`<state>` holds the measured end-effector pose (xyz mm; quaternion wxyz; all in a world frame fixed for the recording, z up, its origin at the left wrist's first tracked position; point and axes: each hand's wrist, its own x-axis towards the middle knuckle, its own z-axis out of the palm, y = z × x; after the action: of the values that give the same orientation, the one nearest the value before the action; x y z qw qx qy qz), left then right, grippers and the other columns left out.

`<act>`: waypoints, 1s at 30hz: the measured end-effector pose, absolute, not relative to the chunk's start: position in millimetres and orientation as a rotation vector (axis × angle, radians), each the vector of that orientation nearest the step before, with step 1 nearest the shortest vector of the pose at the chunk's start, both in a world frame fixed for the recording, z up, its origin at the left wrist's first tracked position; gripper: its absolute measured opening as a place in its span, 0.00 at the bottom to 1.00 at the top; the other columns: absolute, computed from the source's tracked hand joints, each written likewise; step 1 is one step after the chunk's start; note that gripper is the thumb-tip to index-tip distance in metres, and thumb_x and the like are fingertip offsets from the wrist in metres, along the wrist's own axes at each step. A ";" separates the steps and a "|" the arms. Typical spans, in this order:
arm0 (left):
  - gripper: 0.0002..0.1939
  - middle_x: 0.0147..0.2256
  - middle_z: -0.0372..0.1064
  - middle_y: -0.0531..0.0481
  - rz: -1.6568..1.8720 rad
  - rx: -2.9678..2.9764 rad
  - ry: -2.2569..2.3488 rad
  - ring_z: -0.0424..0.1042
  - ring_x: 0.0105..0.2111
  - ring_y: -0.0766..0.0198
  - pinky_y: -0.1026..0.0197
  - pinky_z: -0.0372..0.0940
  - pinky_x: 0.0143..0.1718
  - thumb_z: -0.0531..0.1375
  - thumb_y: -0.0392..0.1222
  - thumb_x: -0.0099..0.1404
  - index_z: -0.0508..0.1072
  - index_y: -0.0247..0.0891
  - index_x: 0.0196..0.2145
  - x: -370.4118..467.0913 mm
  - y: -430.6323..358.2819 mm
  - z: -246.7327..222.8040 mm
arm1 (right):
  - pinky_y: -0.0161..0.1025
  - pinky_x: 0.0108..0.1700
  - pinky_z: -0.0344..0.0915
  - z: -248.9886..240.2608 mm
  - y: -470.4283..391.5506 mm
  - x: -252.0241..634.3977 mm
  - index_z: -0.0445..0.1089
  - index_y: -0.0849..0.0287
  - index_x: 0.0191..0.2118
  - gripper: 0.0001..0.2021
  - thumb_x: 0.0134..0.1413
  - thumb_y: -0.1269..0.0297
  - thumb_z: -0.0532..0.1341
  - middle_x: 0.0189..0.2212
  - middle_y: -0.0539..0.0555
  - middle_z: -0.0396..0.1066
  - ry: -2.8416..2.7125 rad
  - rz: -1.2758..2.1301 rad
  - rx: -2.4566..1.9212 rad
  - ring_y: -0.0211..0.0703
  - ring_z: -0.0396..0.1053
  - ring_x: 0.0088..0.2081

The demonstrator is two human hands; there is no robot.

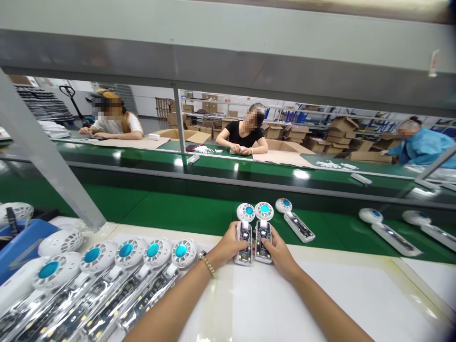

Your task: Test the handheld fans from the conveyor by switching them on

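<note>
My left hand [230, 244] is closed around a small device [244, 244] with a clear body, visible circuit board and round white fan head with a blue centre. A matching device [263, 242] is in my right hand [280, 251], thumb on its front. The two devices stand side by side, heads up, over the near edge of the green belt [171, 213]. Just right of them another such device [299, 226] lies on the belt. Several more devices [153, 254] lie in a slanted row on the white table [256, 304] at the left.
Two further devices [395, 237] lie on the belt at the right. A blue bin [24, 251] stands at the far left. Metal posts [53, 156] and an overhead beam [228, 61] frame the view. Across the belt, several people work among cardboard boxes [342, 130].
</note>
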<state>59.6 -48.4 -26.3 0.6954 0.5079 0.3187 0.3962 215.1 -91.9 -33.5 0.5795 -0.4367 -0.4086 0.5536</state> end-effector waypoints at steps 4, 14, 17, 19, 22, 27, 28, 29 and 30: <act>0.26 0.40 0.64 0.45 0.870 1.131 0.681 0.68 0.40 0.57 0.52 0.62 0.43 0.61 0.29 0.47 0.56 0.37 0.43 59.2 -47.6 -27.2 | 0.47 0.50 0.61 -36.4 -90.2 217.2 0.56 0.54 0.52 0.26 0.46 0.60 0.62 0.43 0.54 0.70 -0.993 1.260 -1.036 0.51 0.67 0.46; 0.30 0.41 0.64 0.44 0.869 1.119 0.616 0.68 0.40 0.56 0.52 0.62 0.44 0.66 0.37 0.47 0.55 0.38 0.46 58.7 -45.7 -27.5 | 0.50 0.54 0.56 -55.5 -76.7 221.5 0.51 0.56 0.55 0.31 0.45 0.60 0.62 0.49 0.58 0.66 -0.966 1.283 -1.017 0.52 0.61 0.52; 0.33 0.41 0.65 0.44 0.858 1.074 0.639 0.69 0.40 0.56 0.53 0.63 0.42 0.67 0.38 0.45 0.56 0.39 0.45 58.9 -44.2 -26.0 | 0.49 0.49 0.60 -58.9 -74.7 220.0 0.53 0.55 0.53 0.32 0.41 0.61 0.65 0.48 0.57 0.67 -0.856 1.300 -0.995 0.53 0.64 0.50; 0.34 0.41 0.67 0.44 0.867 1.021 0.636 0.70 0.38 0.56 0.55 0.64 0.40 0.69 0.37 0.42 0.56 0.39 0.45 59.0 -45.1 -23.6 | 0.47 0.45 0.63 -53.4 -77.6 218.2 0.56 0.55 0.50 0.30 0.38 0.63 0.66 0.42 0.55 0.72 -0.768 1.362 -0.934 0.52 0.69 0.43; 0.26 0.37 0.70 0.45 0.898 0.893 0.627 0.71 0.34 0.59 0.58 0.65 0.37 0.66 0.43 0.47 0.61 0.37 0.42 60.0 -54.6 -15.7 | 0.45 0.39 0.65 -33.3 -90.3 214.6 0.63 0.57 0.41 0.21 0.40 0.54 0.64 0.31 0.53 0.75 -0.633 1.550 -0.801 0.51 0.72 0.34; 0.27 0.17 0.67 0.47 0.750 0.953 0.921 0.65 0.16 0.66 0.65 0.60 0.20 0.49 0.62 0.57 0.69 0.31 0.26 50.8 -93.1 3.3 | 0.40 0.27 0.65 -10.7 -118.6 204.3 0.70 0.66 0.18 0.39 0.44 0.32 0.41 0.15 0.59 0.70 -0.519 1.867 -0.977 0.44 0.68 0.18; 0.27 0.18 0.68 0.46 0.725 1.031 0.983 0.66 0.17 0.65 0.65 0.61 0.20 0.49 0.62 0.57 0.70 0.31 0.27 44.4 -102.1 6.4 | 0.39 0.26 0.65 -13.4 -122.8 200.6 0.69 0.65 0.14 0.40 0.43 0.31 0.39 0.12 0.58 0.67 -0.519 1.892 -1.076 0.42 0.66 0.16; 0.26 0.21 0.71 0.45 0.716 1.126 1.048 0.68 0.20 0.63 0.63 0.63 0.24 0.51 0.61 0.57 0.71 0.32 0.30 36.1 -111.0 9.0 | 0.38 0.25 0.65 -18.9 -126.6 196.1 0.68 0.65 0.12 0.40 0.42 0.31 0.40 0.12 0.58 0.66 -0.550 1.895 -1.162 0.41 0.65 0.15; 0.24 0.27 0.73 0.44 0.724 1.232 1.131 0.71 0.26 0.59 0.61 0.65 0.29 0.53 0.59 0.57 0.71 0.33 0.34 26.2 -119.7 11.4 | 0.39 0.26 0.65 -26.5 -130.3 190.5 0.68 0.64 0.13 0.38 0.42 0.31 0.43 0.13 0.58 0.67 -0.620 1.874 -1.228 0.41 0.66 0.16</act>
<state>26.2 -119.7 11.4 0.6126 0.5342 0.4906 0.3141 190.5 -130.3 -26.5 0.3973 -0.4848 -0.2447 0.7398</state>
